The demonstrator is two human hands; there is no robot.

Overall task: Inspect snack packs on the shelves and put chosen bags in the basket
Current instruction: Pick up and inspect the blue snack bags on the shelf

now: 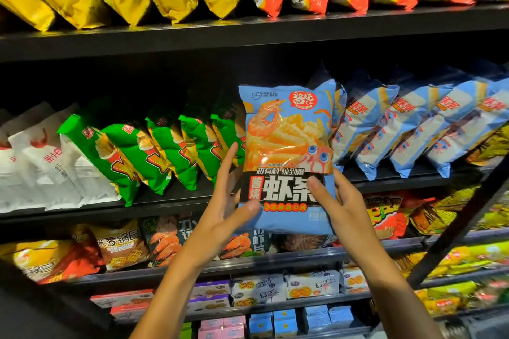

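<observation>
Dark shop shelves packed with snack bags fill the view, and no basket shows anywhere. Nearest, both forearms rise from the bottom edge. The left hand [220, 209] cups the lower left corner of the blue shrimp-stick bag [287, 157], thumb across the front and fingers spread behind its edge; the right hand [340, 201] pinches the lower right side, thumb on the black label. The bag stands upright, long axis vertical, front toward the camera, wholly above both grips. Behind it lies the middle shelf [176, 201] with green bags [154, 151] to the left and matching blue bags [407, 129] to the right. Either hand could lower it, I judge.
</observation>
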